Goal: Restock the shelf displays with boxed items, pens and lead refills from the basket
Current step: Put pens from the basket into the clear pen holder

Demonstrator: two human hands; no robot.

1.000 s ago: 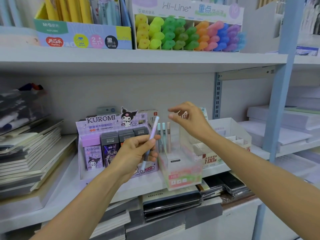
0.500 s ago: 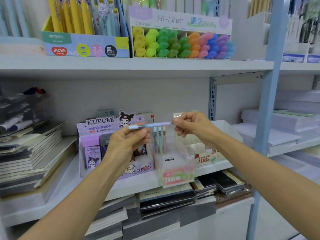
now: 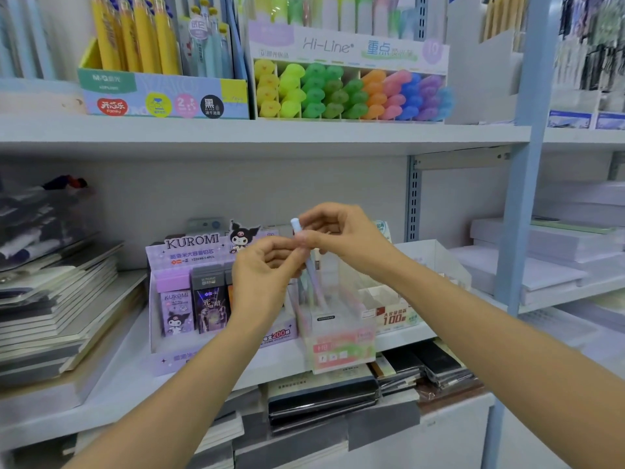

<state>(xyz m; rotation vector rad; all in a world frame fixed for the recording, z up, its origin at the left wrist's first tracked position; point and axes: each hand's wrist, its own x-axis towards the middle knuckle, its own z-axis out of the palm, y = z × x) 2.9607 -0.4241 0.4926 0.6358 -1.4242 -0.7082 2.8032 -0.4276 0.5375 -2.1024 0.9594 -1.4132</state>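
Stationery shelf (image 3: 111, 380), left hand (image 3: 265, 269) and right hand (image 3: 343, 233) pinching one pen (image 3: 311, 277)

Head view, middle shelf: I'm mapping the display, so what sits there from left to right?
Stack of notebooks → Kuromi refill display → clear pen box → white cardboard tray → paper stacks.
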